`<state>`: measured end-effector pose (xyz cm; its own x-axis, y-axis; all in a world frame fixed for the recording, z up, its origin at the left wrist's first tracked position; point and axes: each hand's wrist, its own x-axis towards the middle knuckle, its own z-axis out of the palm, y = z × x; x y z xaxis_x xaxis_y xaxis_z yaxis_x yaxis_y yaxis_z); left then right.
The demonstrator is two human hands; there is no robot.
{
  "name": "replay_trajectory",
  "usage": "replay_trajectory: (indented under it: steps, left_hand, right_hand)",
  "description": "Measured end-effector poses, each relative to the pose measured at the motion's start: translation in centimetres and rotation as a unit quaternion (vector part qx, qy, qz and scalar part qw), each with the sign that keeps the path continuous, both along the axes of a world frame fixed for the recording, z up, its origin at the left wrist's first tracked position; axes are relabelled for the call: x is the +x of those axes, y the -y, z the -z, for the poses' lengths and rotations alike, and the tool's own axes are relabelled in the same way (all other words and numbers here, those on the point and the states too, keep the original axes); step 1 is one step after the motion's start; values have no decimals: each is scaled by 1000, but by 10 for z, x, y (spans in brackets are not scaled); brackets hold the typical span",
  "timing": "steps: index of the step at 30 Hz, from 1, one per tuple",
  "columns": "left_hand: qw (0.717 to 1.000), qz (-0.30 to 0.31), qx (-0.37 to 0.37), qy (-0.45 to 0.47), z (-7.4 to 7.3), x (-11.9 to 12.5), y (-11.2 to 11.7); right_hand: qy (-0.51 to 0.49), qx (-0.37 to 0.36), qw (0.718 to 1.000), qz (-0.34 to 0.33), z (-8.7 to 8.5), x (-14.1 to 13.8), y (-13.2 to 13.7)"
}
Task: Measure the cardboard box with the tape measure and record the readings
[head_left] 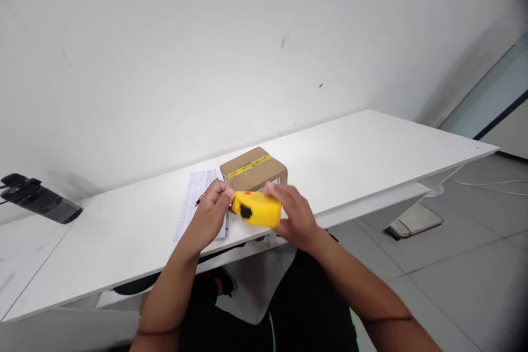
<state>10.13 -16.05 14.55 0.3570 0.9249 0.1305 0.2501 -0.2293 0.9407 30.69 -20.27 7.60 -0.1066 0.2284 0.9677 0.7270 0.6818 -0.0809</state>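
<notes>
A yellow tape measure with a black part on its side is held up above the front edge of the table, slightly blurred. My right hand is wrapped around its right end. At the other end, the fingertips of my left hand are pinched together on it; exactly which part they grip is hidden. Just behind both hands sits a closed cardboard box with yellow printed tape across its top. Printed paper sheets lie partly under my left hand, and a red and black pen rests on them.
The long white table runs along the wall. A dark water bottle stands at the far left. Below the front edge is a shelf. A table foot and a cable are on the tiled floor to the right.
</notes>
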Motion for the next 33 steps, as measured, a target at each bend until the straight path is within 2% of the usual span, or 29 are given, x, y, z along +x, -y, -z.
replay_trajectory:
  steps: [3,5,7,10,12,15,17,21,27,33]
  left_hand:
    - [993,107,-49,-4,-20,5,3]
    - [978,186,-88,-22,-30,7,-8]
    - [974,206,-94,-30,-37,10,-28]
    - [990,125,-65,-22,-42,16,-72]
    - [996,69,-52,-31,-39,22,-107]
    - [996,-7,-3,-86,-23,33,-148]
    - [989,-39,25,-142,-9,40,-160]
    - [975,-53,47,-210,9,48,-152]
    - [941,-45,113,-316,5,48,-135]
    - [952,-56,69,-293,15,47,-139]
  right_hand:
    - [-33,54,996,63,15,-20,17]
    - [-81,32,991,99,23,-24,23]
    - [-126,-12,984,126,30,-25,25]
    - [-196,-58,965,167,41,-27,26]
    - [-253,-62,946,195,47,-30,26]
    - [-288,-31,930,226,53,-35,28]
    - [-268,-9,934,237,54,-36,29]
    - [-216,-3,949,228,45,-36,24]
    - [-249,-41,949,187,30,-44,5]
    - [-250,-42,950,184,31,-48,-1]
